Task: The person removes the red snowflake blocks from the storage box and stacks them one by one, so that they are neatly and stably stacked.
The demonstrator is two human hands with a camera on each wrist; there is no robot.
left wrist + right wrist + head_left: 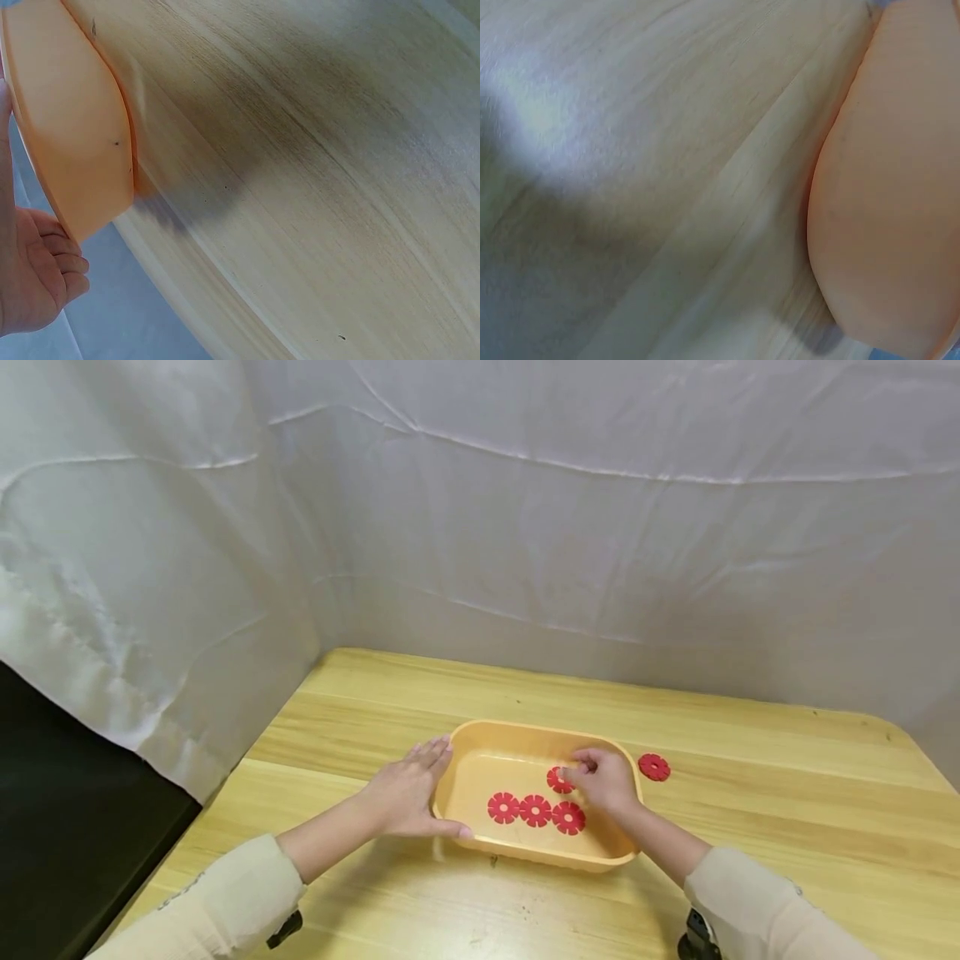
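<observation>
Pinching red disc [558, 779] inside tray [525, 737]

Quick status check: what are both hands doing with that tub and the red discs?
Left hand flat against tub side. Right hand pinching a red disc inside tub. Three discs on its floor, one outside. Nothing blocking.

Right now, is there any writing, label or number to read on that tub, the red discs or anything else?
None: no readable text in any view.
The tub shows plain orange walls, no label or brand.
The red discs bear only notched edges, no marks.
The table shows bare wood grain, and the white cloth behind is blank.
The left hand rests against the tub; the right hand pinches one disc.
</observation>
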